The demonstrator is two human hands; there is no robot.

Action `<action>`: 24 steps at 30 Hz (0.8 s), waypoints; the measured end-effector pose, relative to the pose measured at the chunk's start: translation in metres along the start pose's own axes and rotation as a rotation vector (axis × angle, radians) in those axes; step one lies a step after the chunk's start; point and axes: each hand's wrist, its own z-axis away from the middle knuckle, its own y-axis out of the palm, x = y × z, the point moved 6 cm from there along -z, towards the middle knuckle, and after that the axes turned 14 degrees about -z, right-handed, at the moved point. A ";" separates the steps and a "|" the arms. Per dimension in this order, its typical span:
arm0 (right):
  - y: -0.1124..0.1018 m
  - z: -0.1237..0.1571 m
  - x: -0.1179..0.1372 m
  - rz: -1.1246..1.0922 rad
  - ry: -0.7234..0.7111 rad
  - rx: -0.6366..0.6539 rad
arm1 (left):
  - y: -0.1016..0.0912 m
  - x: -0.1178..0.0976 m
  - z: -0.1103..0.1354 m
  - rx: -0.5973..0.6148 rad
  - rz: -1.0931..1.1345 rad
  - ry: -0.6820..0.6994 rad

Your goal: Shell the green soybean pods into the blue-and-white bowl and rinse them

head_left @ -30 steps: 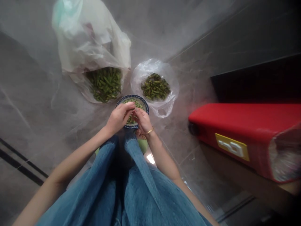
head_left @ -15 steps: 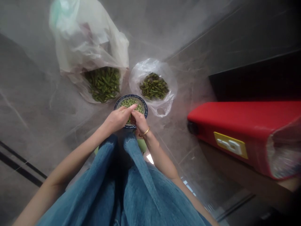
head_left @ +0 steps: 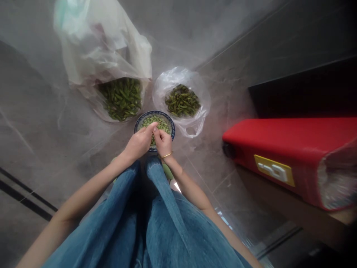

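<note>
Both hands meet over a blue-rimmed bowl [head_left: 171, 124] that holds green shelled beans [head_left: 155, 120]. My left hand [head_left: 140, 143] is closed, its thumb and finger pinched together above the beans. Touching it at the fingertips, my right hand [head_left: 164, 143] is also pinched, with a gold bangle at the wrist. Whatever lies between the fingers is too small and covered to make out. Beyond the bowl, green bean pods [head_left: 122, 97] show in the mouth of a large white plastic bag [head_left: 103, 56]. More pods [head_left: 182, 100] lie in a smaller clear plastic bag [head_left: 203, 93].
A red bin-like container [head_left: 279, 137] with a yellow label lies on the right, before a dark panel [head_left: 304, 93]. Grey floor tiles [head_left: 69, 149] surround the bags. My knees in blue jeans [head_left: 164, 208] are just below the bowl.
My right hand has turned so its thumb and curled fingers show more, and its wrist has shifted slightly left. My left hand's fingers are drawn slightly back. The bags and bowl stay in place.
</note>
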 end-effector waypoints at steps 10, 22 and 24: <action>0.001 -0.002 0.010 0.101 -0.095 0.126 | -0.010 0.002 -0.005 0.074 0.158 -0.118; 0.005 -0.004 0.015 0.155 -0.191 0.377 | -0.011 0.021 -0.012 0.309 0.360 -0.189; 0.001 -0.008 0.011 0.097 -0.136 0.360 | -0.008 0.022 -0.013 0.319 0.397 -0.190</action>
